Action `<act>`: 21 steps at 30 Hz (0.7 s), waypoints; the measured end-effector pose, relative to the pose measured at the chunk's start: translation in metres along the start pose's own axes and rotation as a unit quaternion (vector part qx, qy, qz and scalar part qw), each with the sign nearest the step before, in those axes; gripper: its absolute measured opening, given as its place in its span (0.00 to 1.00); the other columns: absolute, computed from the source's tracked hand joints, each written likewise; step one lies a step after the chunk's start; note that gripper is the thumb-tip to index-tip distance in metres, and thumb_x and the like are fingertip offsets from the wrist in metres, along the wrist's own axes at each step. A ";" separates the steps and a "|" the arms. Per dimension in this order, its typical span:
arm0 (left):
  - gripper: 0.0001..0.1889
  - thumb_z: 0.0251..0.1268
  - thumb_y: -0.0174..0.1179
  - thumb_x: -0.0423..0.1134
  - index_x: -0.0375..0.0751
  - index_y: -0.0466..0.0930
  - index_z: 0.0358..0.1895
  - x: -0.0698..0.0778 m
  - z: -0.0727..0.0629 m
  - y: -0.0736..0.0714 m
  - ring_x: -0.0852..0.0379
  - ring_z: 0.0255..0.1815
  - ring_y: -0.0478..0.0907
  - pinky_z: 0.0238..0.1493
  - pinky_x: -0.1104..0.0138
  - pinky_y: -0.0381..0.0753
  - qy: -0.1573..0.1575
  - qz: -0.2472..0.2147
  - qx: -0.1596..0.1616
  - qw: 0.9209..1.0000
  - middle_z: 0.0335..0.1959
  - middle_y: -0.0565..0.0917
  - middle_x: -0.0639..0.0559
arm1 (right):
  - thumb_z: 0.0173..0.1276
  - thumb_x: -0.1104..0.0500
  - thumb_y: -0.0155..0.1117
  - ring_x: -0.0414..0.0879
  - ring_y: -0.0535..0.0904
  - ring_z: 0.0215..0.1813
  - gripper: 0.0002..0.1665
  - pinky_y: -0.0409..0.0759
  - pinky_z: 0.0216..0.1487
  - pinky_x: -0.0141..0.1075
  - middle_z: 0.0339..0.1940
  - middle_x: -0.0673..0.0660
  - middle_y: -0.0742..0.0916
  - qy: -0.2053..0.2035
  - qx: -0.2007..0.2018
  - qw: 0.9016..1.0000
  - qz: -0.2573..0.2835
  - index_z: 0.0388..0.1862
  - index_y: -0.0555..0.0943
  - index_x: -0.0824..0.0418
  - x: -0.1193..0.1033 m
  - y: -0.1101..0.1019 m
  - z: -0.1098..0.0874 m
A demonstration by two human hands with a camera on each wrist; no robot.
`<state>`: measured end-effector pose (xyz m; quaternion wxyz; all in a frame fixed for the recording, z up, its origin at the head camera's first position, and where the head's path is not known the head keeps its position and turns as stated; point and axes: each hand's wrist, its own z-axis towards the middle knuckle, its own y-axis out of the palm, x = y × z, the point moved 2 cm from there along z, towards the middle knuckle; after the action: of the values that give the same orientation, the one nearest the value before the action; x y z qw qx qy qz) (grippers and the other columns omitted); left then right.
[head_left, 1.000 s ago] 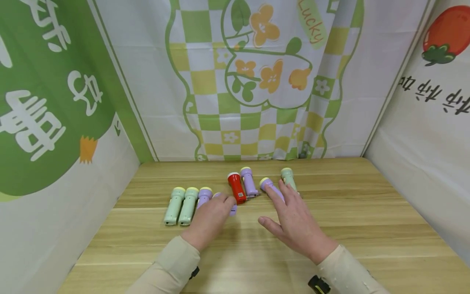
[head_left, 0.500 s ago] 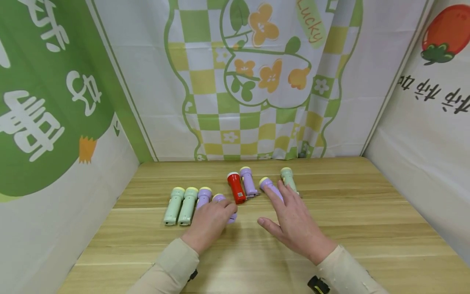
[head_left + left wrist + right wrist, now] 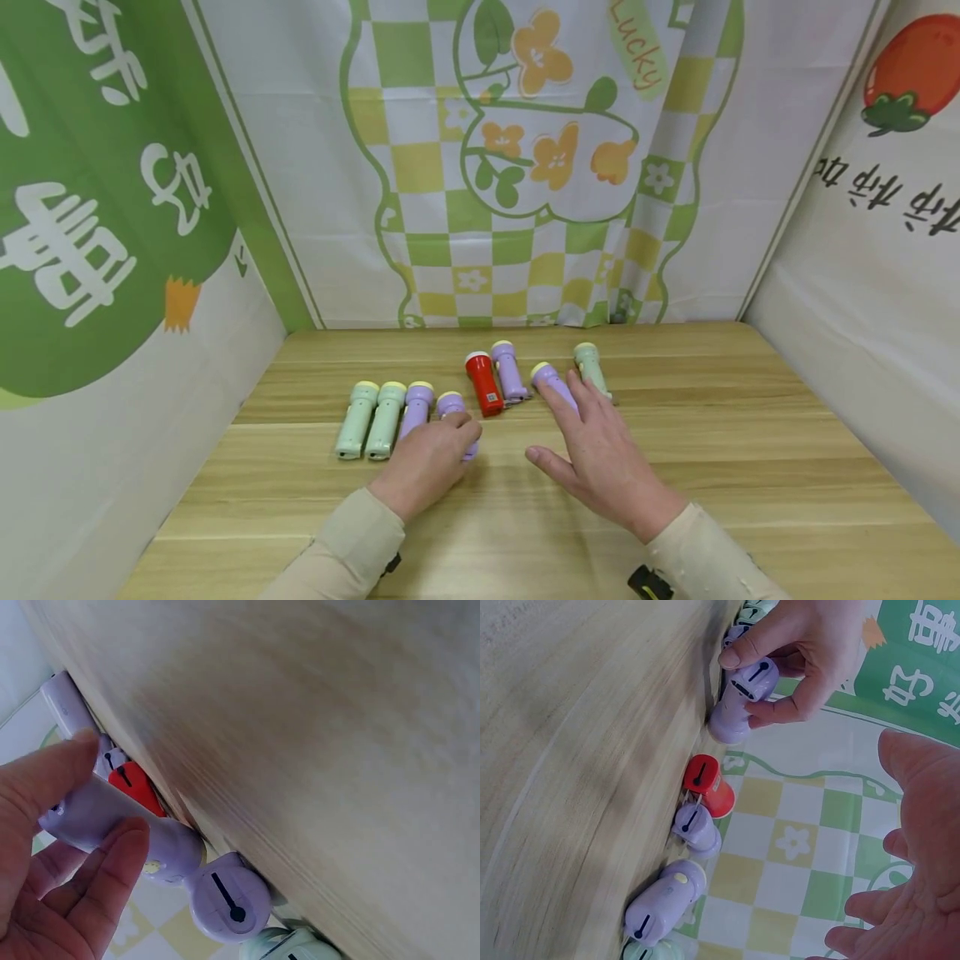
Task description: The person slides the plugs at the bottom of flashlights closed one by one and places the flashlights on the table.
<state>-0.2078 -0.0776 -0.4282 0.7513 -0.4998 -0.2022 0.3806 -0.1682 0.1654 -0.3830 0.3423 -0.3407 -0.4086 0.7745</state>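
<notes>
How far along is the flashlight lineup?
Looks done: two green flashlights and one purple flashlight lie side by side at left.
In hand: the left hand grips another purple flashlight at the row's right end.
Apparently remaining: the red flashlight, two loose purple flashlights and the far-right green flashlight, outside the row.

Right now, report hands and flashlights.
Left hand grips purple flashlight. Right hand spread, holding nothing. Second purple flashlight close on the held one's left.

This looks like a small booth-like workspace, with printed cloth (image 3: 427, 167) enclosing a wooden tabletop (image 3: 510, 517) on three sides.
</notes>
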 end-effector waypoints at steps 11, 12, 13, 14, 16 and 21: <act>0.09 0.53 0.76 0.33 0.44 0.84 0.33 -0.002 -0.003 0.004 0.52 0.42 0.85 0.29 0.64 0.86 0.017 0.066 -0.004 0.998 0.46 0.86 0.44 | 0.71 0.38 0.69 0.77 0.58 0.80 0.53 0.63 0.74 0.71 0.79 0.78 0.65 0.003 -0.003 1.000 0.000 0.85 0.56 0.51 -0.001 0.000 0.000; 0.08 0.53 0.75 0.32 0.44 0.84 0.33 -0.002 -0.003 0.005 0.52 0.42 0.85 0.29 0.64 0.85 0.022 0.079 -0.006 0.997 0.45 0.86 0.44 | 0.70 0.38 0.69 0.77 0.58 0.80 0.53 0.63 0.74 0.71 0.78 0.78 0.65 0.002 -0.002 1.000 0.000 0.85 0.56 0.51 -0.001 0.000 0.000; 0.08 0.53 0.74 0.30 0.44 0.84 0.33 -0.002 -0.004 0.005 0.53 0.40 0.84 0.28 0.65 0.85 0.028 0.092 -0.007 0.995 0.44 0.86 0.44 | 0.70 0.38 0.69 0.77 0.58 0.80 0.53 0.63 0.74 0.71 0.78 0.78 0.65 0.002 -0.001 1.000 0.000 0.85 0.56 0.51 -0.001 0.000 0.000; 0.08 0.52 0.73 0.30 0.44 0.83 0.32 -0.002 -0.005 0.006 0.54 0.37 0.84 0.26 0.66 0.84 0.034 0.106 -0.007 0.994 0.43 0.85 0.44 | 0.70 0.38 0.70 0.77 0.58 0.79 0.53 0.63 0.74 0.71 0.78 0.78 0.66 0.001 0.000 1.000 0.000 0.85 0.57 0.52 -0.001 0.000 0.000; 0.09 0.52 0.72 0.28 0.44 0.82 0.31 -0.001 -0.006 0.007 0.55 0.33 0.81 0.23 0.67 0.81 0.047 0.125 -0.004 0.991 0.40 0.84 0.44 | 0.70 0.38 0.70 0.77 0.58 0.79 0.53 0.63 0.73 0.71 0.78 0.78 0.66 -0.001 0.002 1.000 0.000 0.85 0.57 0.52 -0.001 0.000 0.000; 0.09 0.54 0.70 0.28 0.46 0.80 0.29 0.000 -0.008 0.008 0.58 0.25 0.74 0.16 0.68 0.75 0.046 0.125 0.003 0.991 0.38 0.81 0.45 | 0.70 0.38 0.69 0.78 0.59 0.79 0.53 0.64 0.73 0.71 0.78 0.79 0.66 -0.004 0.005 1.000 -0.004 0.85 0.56 0.52 0.000 0.001 0.000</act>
<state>-0.2050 -0.0805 -0.4391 0.7080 -0.5360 -0.1019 0.4485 -0.1682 0.1650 -0.3837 0.3453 -0.3343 -0.4079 0.7763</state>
